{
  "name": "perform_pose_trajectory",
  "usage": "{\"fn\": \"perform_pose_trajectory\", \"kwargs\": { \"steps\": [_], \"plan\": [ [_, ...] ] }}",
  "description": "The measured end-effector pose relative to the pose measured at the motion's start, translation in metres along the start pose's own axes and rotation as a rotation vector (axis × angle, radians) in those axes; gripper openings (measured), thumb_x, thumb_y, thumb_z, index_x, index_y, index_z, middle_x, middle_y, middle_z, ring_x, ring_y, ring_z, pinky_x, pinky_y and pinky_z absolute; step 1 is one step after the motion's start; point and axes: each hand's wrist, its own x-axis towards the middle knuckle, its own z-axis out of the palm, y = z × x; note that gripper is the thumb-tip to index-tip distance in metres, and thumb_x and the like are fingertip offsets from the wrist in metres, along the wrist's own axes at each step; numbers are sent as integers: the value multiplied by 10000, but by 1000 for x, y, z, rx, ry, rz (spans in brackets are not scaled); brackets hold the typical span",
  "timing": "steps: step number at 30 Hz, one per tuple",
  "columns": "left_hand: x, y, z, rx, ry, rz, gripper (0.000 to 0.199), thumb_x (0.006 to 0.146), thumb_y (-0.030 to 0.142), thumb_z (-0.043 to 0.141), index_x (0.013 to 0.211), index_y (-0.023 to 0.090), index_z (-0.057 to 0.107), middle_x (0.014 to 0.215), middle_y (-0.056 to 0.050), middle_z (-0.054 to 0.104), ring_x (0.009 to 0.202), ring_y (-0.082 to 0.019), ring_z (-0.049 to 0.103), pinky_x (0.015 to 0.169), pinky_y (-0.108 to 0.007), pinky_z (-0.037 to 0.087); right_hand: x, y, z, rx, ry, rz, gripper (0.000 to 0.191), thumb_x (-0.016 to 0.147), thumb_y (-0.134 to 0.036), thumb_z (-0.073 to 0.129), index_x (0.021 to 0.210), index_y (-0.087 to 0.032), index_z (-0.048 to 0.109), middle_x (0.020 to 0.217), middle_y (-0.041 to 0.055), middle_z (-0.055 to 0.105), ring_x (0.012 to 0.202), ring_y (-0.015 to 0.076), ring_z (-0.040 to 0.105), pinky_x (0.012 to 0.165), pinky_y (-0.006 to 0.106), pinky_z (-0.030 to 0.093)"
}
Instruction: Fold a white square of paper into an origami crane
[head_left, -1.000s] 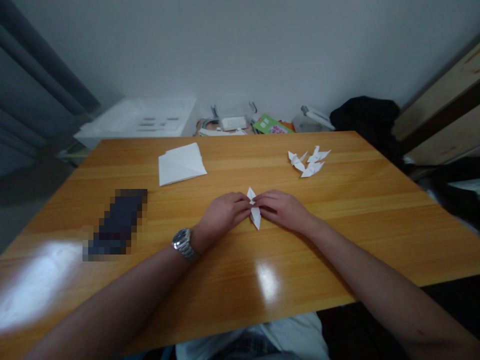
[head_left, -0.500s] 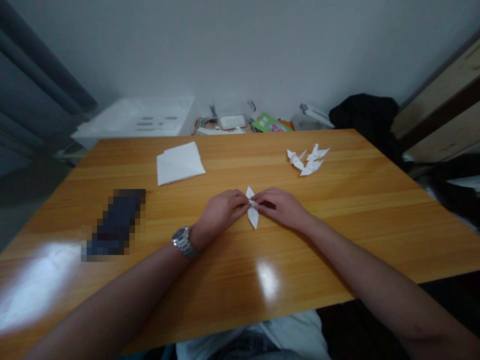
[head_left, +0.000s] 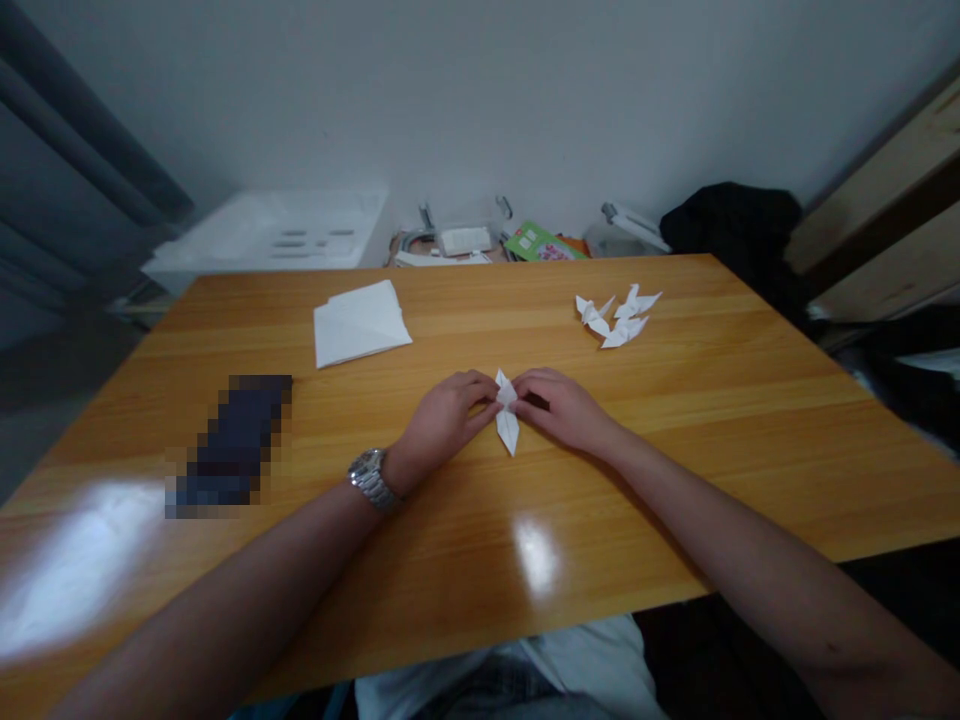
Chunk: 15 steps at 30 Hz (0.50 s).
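A small piece of folded white paper (head_left: pixel 508 425), narrow and pointed at both ends, lies between my hands over the middle of the table. My left hand (head_left: pixel 450 412), with a metal watch on the wrist, pinches its left edge between thumb and fingers. From the other side, my right hand (head_left: pixel 564 408) holds the right edge in the same way. The fingertips partly cover the paper's sides. Beyond my right hand stand folded paper cranes (head_left: pixel 621 318), white and grouped close together.
A stack of white paper sheets (head_left: pixel 362 325) lies at the back left of the wooden table (head_left: pixel 420 610). A dark blurred-out object (head_left: pixel 240 440) rests on the left side. Behind the far edge are a white tray-like piece (head_left: pixel 315 230), a green booklet (head_left: pixel 540 243) and a black cloth item (head_left: pixel 731 225).
My fingertips have drawn slightly apart, so more of the folded paper's middle shows. The middle part now looks flatter and wider. The view has shifted a little.
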Motion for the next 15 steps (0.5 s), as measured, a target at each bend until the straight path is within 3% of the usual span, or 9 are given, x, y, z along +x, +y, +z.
{"fn": "perform_pose_trajectory", "kwargs": {
  "steps": [4, 15],
  "plan": [
    [2, -1, 1, -14, 29, -5, 127, 949, 262, 621, 983, 179, 712, 1165, -74, 689, 1084, -224, 628, 992, -388, 501, 1, 1, 2, -1, 15, 1, 94, 960, -251, 628, 910, -181, 668, 1011, 91, 717, 952, 223, 632, 873, 382, 492],
    [5, -2, 1, -35, -1, -31, 155, 967, 261, 572, 938, 182, 702, 1152, -80, 699, 1060, -223, 644, 972, -398, 513, 1, -2, 3, 51, 40, 39, 83, 941, -238, 632, 881, -193, 668, 996, 79, 719, 936, 215, 635, 863, 377, 489]
  ]
}}
